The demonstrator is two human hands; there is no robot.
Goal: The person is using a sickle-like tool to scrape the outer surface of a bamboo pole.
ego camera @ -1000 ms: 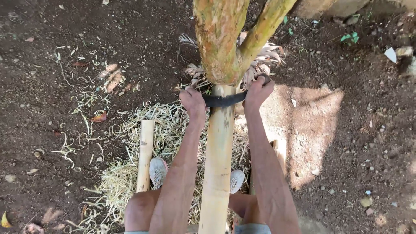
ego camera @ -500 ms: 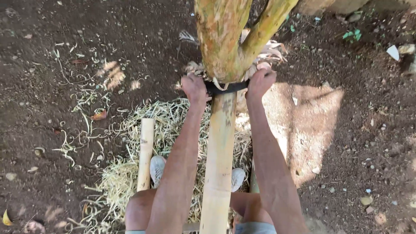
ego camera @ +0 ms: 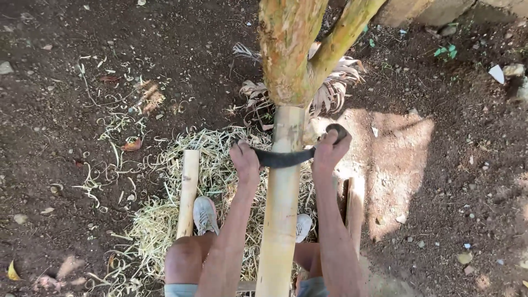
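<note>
Evidently mid-shaving: both hands, left hand [ego camera: 246, 160] and right hand [ego camera: 330, 149], gripped the dark curved two-handled blade [ego camera: 285, 158] across the pale peeled bamboo pole [ego camera: 280, 220]; the next pull probably needed even pressure.

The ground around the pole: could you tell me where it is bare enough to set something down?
Bare soil lies right of the right hand, and upper left beyond the shavings. Crowded around the pole, the feet and the short stick.

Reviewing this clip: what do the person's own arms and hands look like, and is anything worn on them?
Both arms are bare from the frame's bottom edge to the fingers: no sleeves, gloves, watch or rings show. The left hand and right hand are ungloved, forearms lean. Lower down, bare knees, the edge of grey-blue shorts and pale worn shoes are visible.
</note>
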